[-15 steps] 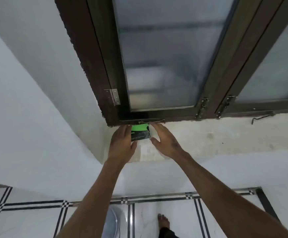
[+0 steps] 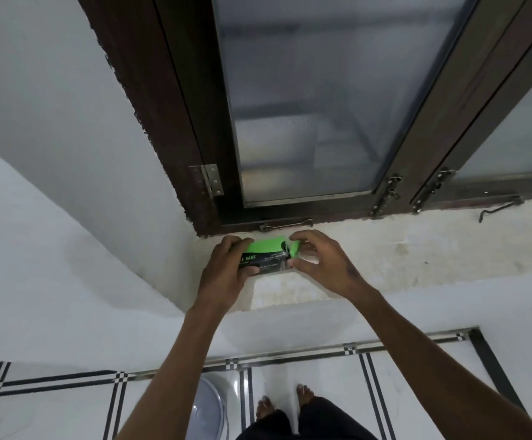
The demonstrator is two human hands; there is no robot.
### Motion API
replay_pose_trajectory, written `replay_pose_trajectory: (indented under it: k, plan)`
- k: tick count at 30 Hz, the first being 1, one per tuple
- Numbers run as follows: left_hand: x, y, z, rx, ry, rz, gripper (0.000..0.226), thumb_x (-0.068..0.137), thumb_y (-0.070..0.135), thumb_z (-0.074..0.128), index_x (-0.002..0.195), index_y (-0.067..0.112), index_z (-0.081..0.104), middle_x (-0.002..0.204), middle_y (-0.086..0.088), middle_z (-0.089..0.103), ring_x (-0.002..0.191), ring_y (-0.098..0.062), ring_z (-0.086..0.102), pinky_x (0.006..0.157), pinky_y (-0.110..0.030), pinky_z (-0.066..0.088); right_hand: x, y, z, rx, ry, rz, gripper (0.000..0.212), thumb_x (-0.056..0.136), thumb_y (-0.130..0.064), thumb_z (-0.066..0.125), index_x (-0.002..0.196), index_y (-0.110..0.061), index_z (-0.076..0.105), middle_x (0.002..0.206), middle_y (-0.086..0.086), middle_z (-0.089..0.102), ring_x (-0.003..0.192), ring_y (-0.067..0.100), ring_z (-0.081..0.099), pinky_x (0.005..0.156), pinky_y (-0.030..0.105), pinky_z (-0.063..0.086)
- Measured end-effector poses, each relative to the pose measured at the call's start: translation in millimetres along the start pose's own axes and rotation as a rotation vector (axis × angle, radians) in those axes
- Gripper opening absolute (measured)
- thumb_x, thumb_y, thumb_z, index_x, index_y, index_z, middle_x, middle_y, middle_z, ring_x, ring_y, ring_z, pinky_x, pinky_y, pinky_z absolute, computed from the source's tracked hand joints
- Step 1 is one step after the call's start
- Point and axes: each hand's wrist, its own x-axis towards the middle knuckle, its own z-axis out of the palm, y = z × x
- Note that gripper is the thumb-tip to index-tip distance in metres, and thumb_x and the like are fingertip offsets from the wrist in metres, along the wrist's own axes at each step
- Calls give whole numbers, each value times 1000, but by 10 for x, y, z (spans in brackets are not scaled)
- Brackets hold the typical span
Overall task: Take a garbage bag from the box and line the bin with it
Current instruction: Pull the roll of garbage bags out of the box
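A small green and black garbage bag box [image 2: 264,255] lies on the white window sill [image 2: 401,258], just below the dark window frame. My left hand [image 2: 226,271] grips the box's left end, fingers over the top and thumb on its front. My right hand [image 2: 321,265] is at the box's right end, where a green flap [image 2: 294,249] stands open; index finger and thumb pinch around that end. No bag shows outside the box. The pale, translucent bin [image 2: 209,408] stands on the floor below, partly hidden by my left forearm.
The closed frosted window [image 2: 306,106] with a metal hinge [image 2: 209,179] and latches [image 2: 385,195] sits right behind the box. A white wall [image 2: 52,217] closes in on the left. My bare feet [image 2: 290,404] stand on white tiles with black lines.
The box has come slightly forward off the frame. My left hand now wraps its left end, and my right hand has curled in to pinch the opened right flap.
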Motion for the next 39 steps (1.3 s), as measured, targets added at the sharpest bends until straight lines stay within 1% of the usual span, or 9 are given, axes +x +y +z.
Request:
replay_pose_trajectory:
  k: [6, 9, 13, 16, 20, 23, 28, 35, 39]
  plan:
    - [33, 164, -50, -83, 23, 99, 54, 88, 23, 72, 139, 21, 54, 131, 5, 49, 121, -13, 46, 94, -22, 38, -238, 192, -188, -55, 112, 51, 25, 88, -2, 65, 103, -20, 71, 120, -5, 58, 109, 7, 57, 95, 21, 48]
    - [134, 307, -99, 61, 88, 190, 60, 80, 23, 80, 136, 21, 59, 127, 2, 54, 117, -19, 49, 93, -29, 43, -276, 162, -248, 14, 311, 161, 26, 89, 2, 62, 99, -19, 74, 110, -4, 61, 91, 6, 61, 78, 11, 49]
    - [306, 683, -172, 343, 121, 342, 64, 65, 20, 89, 125, 17, 68, 115, -5, 63, 104, -30, 58, 87, -41, 50, -312, 61, -303, 689, 244, 426, 21, 98, -8, 53, 109, -13, 70, 102, 10, 73, 87, 21, 70, 76, 30, 60]
    - [389, 1001, -191, 492, 120, 478, 64, 58, 19, 93, 118, 16, 71, 111, -6, 65, 102, -31, 61, 87, -43, 51, -298, 138, -295, 898, 151, 490, 26, 104, -16, 45, 120, -13, 66, 116, 14, 71, 106, 26, 69, 88, 36, 59]
    - [472, 1256, -234, 551, 129, 563, 64, 56, 21, 93, 115, 16, 71, 110, -5, 66, 100, -30, 63, 84, -40, 52, -272, 225, -366, 1131, 122, 528, 26, 105, -15, 43, 112, -13, 68, 107, 12, 70, 99, 25, 66, 97, 40, 55]
    - [490, 1286, -237, 481, 133, 516, 63, 58, 21, 92, 117, 17, 70, 110, -5, 66, 101, -30, 62, 84, -41, 52, -285, 288, -430, 1231, 73, 504, 24, 100, -3, 48, 114, -8, 67, 109, 14, 71, 97, 26, 68, 92, 35, 57]
    - [389, 967, -135, 341, 149, 345, 60, 66, 22, 88, 122, 18, 66, 114, -4, 62, 105, -29, 59, 90, -42, 48, -370, 379, -659, 1000, 149, 423, 25, 93, 4, 61, 118, 1, 64, 115, 20, 72, 104, 30, 71, 88, 30, 59]
    - [164, 430, 84, 266, 190, 96, 60, 72, 15, 86, 127, 16, 63, 120, -9, 59, 108, -34, 59, 90, -44, 51, -667, 644, -1029, 891, 344, 455, 22, 88, 4, 68, 109, 0, 66, 110, 20, 73, 107, 36, 69, 92, 39, 59]
    - [72, 419, 218, 335, 207, 29, 69, 74, 28, 83, 136, 16, 56, 130, -13, 55, 123, -37, 51, 103, -54, 43, -818, 674, -1037, 833, 403, 480, 21, 85, 4, 70, 103, -9, 70, 109, 17, 73, 109, 37, 68, 101, 50, 53]
